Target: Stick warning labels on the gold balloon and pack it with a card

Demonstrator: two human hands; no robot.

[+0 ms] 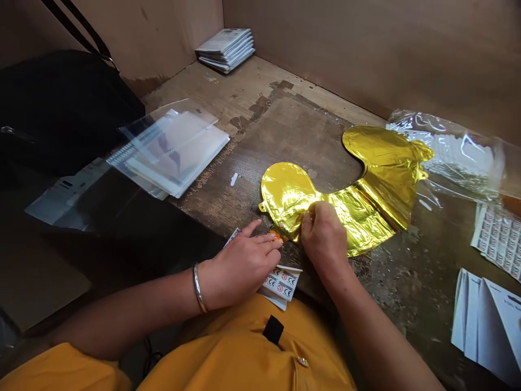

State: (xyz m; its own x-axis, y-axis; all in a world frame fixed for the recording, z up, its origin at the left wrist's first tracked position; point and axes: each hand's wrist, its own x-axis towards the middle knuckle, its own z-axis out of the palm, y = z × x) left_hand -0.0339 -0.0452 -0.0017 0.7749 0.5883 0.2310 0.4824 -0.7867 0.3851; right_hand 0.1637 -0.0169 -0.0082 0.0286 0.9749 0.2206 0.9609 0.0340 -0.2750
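A flat gold foil balloon (366,212), curved in outline, lies creased on the worn wooden table. My right hand (325,233) is closed in a pinch on its near edge, the fingertips partly hidden. My left hand (248,263) lies beside the balloon's lower left edge with its fingers stretched out. Its fingertips rest on a small orange piece (277,235) at that edge; what the piece is, I cannot make out. Beneath this hand a sheet of CE-marked stickers (283,282) sticks out, partly covered by the palm.
Clear plastic sleeves (179,152) lie stacked on the left beside a black bag (61,114). Folded papers (226,49) sit in the back corner. On the right are a clear plastic bag (459,152) with white contents, more sticker sheets (499,239) and folded white cards (484,320).
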